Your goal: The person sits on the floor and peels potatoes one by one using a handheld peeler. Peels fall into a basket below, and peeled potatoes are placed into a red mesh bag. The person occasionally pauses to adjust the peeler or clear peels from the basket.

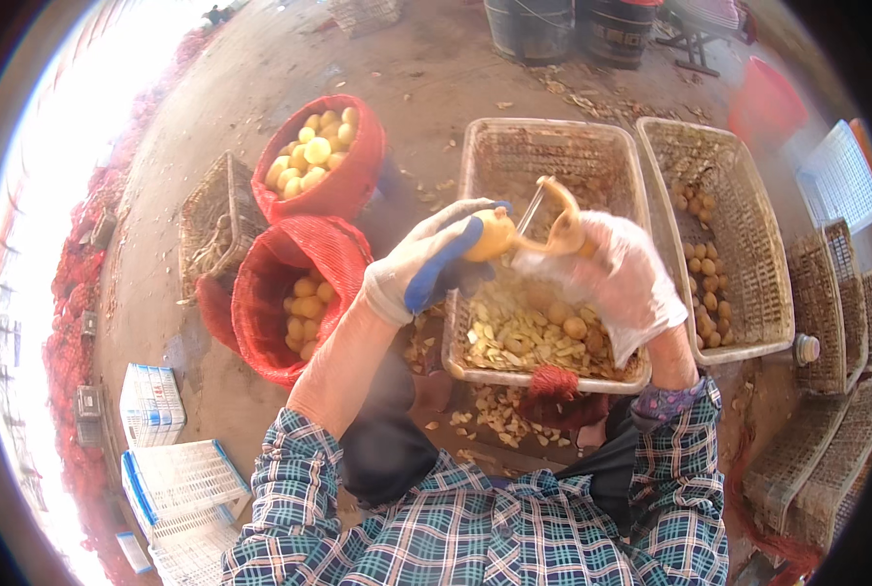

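Observation:
In my left hand (425,260), which wears a white glove with blue coating, I hold a yellowish potato (496,233). My right hand (619,267), covered by a clear plastic glove, grips a Y-shaped peeler (569,220) with a tan frame. Its metal blade is close to the potato's right side; whether they touch, I cannot tell. Below both hands stands a dirty plastic crate (553,126). Pale peelings (516,337) cover its near part, with some brown potatoes (574,327) among them. A piece of red mesh (555,382) hangs over its near rim.
To the left, two red mesh bags (368,157) hold peeled potatoes (317,151). Another crate (762,271) on the right contains brown potatoes (707,286). White baskets (180,480) are at lower left, stacked crates (817,308) at far right. Dark buckets (530,29) stand farther off. Peelings (505,417) litter the floor.

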Motion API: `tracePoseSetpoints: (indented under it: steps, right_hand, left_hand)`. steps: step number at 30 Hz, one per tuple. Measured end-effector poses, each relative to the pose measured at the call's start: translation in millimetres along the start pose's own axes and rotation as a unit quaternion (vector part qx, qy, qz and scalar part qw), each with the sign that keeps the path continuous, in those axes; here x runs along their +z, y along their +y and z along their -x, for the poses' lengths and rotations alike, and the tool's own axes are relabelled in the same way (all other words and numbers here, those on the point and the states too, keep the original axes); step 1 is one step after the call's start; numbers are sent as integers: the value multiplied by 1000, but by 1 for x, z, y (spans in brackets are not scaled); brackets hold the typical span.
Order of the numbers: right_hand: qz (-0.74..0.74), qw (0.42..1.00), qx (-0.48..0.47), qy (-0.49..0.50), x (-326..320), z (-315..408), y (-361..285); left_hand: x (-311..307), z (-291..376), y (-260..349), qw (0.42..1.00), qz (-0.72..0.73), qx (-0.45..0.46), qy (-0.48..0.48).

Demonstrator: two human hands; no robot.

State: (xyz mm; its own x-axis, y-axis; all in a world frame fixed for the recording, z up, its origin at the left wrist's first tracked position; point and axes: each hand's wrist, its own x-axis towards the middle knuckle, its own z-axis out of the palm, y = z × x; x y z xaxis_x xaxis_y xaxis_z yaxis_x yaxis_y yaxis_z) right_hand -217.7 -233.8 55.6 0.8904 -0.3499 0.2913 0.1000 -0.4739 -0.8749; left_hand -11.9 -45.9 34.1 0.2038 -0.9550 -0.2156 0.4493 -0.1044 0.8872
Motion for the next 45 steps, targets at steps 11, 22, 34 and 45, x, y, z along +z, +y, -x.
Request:
tracePoseSetpoints:
  steps: [11, 22, 34, 45]
  right_hand:
    - [143, 976, -134, -97, 45, -23, -16]
    - [100, 994, -49, -13, 25, -12, 23]
    - [314, 928, -188, -68, 50, -13, -8]
    - [144, 986, -63, -50, 27, -10, 6]
  left_hand:
    - [-13, 27, -9, 946, -251, 202, 46]
    - [-10, 42, -3, 976, 185, 88, 80]
    - [-20, 31, -19, 990, -24, 125, 55]
    - [-15, 31, -14, 970, 190, 123, 87]
